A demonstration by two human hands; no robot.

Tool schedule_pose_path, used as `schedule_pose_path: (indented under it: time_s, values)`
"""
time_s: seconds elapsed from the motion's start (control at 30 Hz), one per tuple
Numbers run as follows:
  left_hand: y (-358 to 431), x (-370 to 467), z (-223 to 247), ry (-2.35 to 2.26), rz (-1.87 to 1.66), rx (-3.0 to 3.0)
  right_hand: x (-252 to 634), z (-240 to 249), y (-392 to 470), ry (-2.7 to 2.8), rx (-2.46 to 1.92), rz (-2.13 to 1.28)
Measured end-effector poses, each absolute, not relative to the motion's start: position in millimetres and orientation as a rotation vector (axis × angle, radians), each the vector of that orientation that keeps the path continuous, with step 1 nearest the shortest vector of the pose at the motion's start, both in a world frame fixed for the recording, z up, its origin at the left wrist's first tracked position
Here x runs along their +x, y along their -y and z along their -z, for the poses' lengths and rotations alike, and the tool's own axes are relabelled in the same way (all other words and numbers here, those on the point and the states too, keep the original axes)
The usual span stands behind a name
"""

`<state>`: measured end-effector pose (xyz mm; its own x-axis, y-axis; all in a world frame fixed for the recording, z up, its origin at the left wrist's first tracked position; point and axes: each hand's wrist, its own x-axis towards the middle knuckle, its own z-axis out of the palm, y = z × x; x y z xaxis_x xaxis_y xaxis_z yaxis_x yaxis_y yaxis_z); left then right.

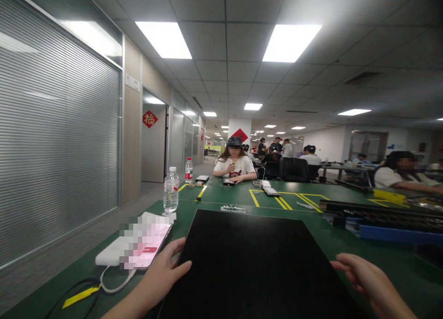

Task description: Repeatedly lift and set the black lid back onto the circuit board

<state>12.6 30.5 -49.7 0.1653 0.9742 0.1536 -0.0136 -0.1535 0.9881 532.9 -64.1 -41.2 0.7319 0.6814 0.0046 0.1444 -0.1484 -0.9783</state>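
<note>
A large flat black panel (256,263), rectangular with straight edges, fills the lower middle of the view on the green table. My left hand (166,268) is at its left side. The thumb reaches over that edge and the fingers extend along it, spread apart from the thumb. On the opposite side my right hand (363,275) has its fingers stretched toward the right edge, with a fingertip at the edge. Whether either hand bears any of the panel's weight does not show. The panel's near end runs out of view.
Left of the panel are a phone (152,247) with a white cable and a water bottle (171,190). Small silvery pieces (233,209) lie beyond its far edge. Dark rails and a blue strip (398,238) are at right. A person (235,164) sits across the table (277,203).
</note>
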Motion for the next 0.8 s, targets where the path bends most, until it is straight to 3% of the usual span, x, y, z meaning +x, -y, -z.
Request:
schedule_pose_path:
  time_s: [0.23, 0.8]
  values:
    - [-31.8, 4.8, 50.5, -1.317, -1.120, 1.645, 520.1, 33.6, 65.6, 0.617, -1.664, -0.559]
    - [-32.8, 3.7, 54.9, -1.287, -0.982, 1.701, 529.9, 45.8, 62.5, 0.701, -1.723, -0.543]
